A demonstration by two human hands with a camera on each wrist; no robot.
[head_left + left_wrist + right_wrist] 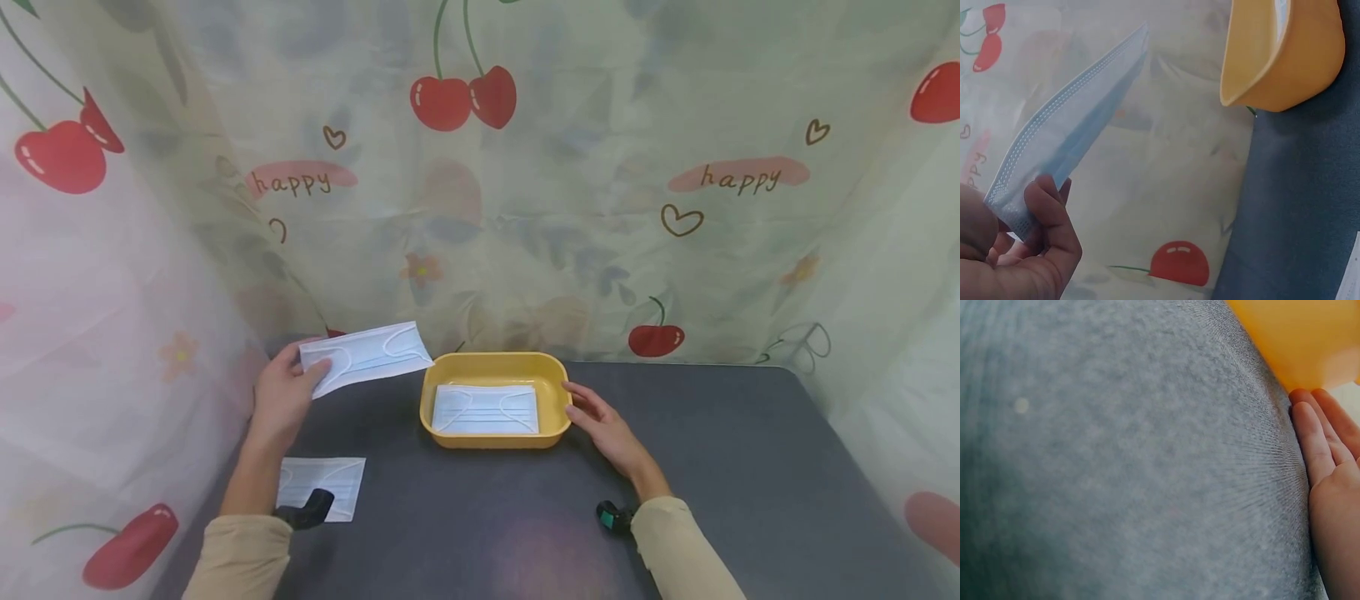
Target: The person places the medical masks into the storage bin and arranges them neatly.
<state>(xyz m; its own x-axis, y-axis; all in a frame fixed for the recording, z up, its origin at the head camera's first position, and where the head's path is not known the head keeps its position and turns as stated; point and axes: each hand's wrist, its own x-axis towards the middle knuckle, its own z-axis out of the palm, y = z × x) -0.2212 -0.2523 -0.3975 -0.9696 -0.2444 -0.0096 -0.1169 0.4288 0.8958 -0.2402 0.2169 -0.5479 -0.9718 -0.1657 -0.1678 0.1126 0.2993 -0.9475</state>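
Observation:
My left hand [287, 385] pinches a pale blue face mask [375, 354] by its left end, holding it raised left of the yellow tub [495, 442]. In the left wrist view the thumb and fingers grip one end of that mask [1072, 125], seen nearly edge-on. Another face mask [486, 410] lies flat inside the tub, its ear loops on top. A third face mask [341, 487] rests on the table below my left forearm, which partly covers it. My right hand [611, 429] touches the tub's right side with extended fingers [1313, 434].
The dark grey table [480, 508] spreads under everything. A printed curtain [540, 208] with cherries hangs behind the tub and along both sides, close to the left arm. A black wrist camera [307, 510] overlaps the mask on the table.

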